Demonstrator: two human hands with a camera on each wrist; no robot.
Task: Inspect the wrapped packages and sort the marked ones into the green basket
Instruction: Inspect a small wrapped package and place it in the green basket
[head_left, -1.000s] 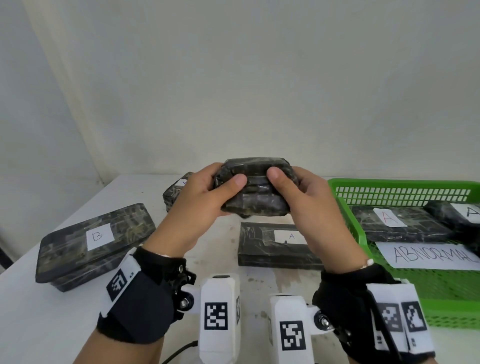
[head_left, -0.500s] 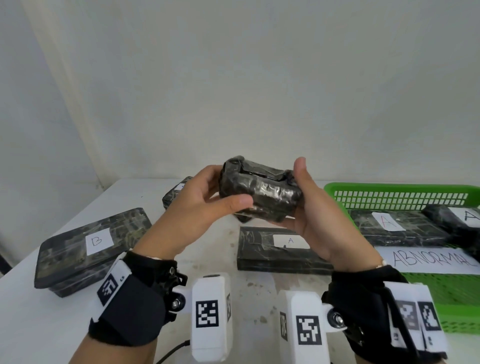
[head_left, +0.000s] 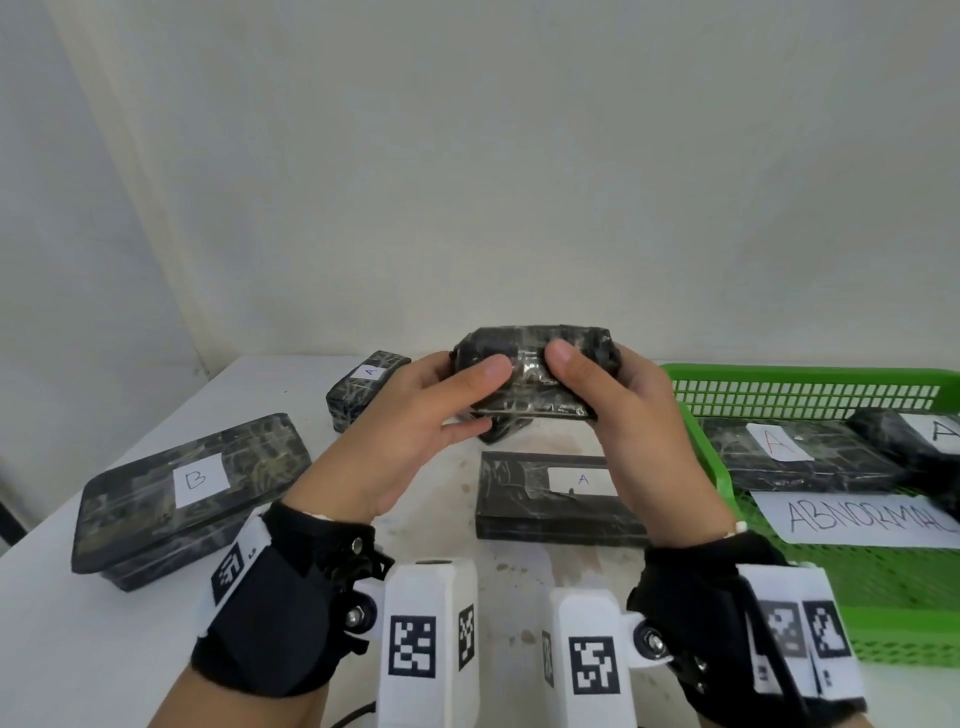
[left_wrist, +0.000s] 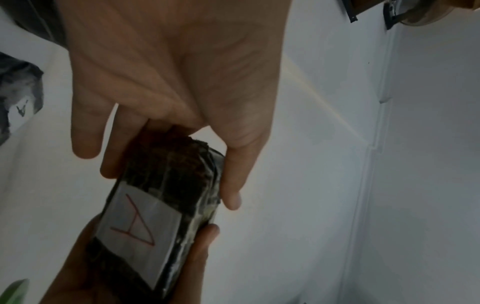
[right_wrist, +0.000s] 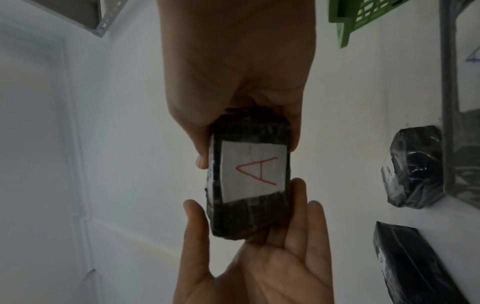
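Small black-wrapped package (head_left: 535, 374) raised above the white table (head_left: 78, 649), left of the green basket (head_left: 810, 384), left hand (head_left: 415, 431) and right hand (head_left: 639, 431) gripping its ends, thumbs pressed on top; red A label (right_wrist: 253, 171) on its underside; black-A package (head_left: 550, 493) lying flat directly below.

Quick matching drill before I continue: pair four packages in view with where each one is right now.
Things:
1. red-A package
2. B package
3. black-A flat package
4. far small A package

Places:
a. table, far left
b. held in both hands
c. table's back edge
d. table, beside the green basket

Pairs: 1-b, 2-a, 3-d, 4-c
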